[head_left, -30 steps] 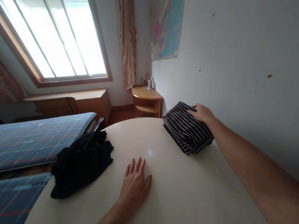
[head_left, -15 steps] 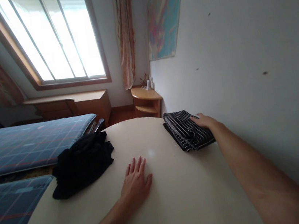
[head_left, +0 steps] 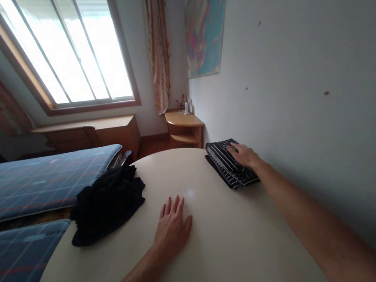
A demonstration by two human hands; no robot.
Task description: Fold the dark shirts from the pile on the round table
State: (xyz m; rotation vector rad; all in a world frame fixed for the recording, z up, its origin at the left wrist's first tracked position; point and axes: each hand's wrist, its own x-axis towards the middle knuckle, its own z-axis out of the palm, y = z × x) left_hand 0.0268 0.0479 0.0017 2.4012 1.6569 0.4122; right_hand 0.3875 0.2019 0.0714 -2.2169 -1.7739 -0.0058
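My left hand (head_left: 173,224) lies flat on the cream round table (head_left: 216,248), fingers spread, holding nothing. On the table's far right, my right hand (head_left: 242,153) rests open on top of folded black cloth with white stripes (head_left: 222,155). A plain black edge shows beneath the stripes on the left side of this stack. Rumpled black cloth (head_left: 108,207) lies in a heap at the table's left edge, apart from both hands.
Mattresses with a blue checked cover (head_left: 47,178) stand beyond the table's left edge. A white wall (head_left: 287,77) runs close along the right side. Behind are a corner shelf (head_left: 184,119), a desk (head_left: 112,122) and a window (head_left: 72,50).
My right hand has moved left and slightly up across the striped cloth, farther onto its top. My left hand stays flat in nearly the same place.
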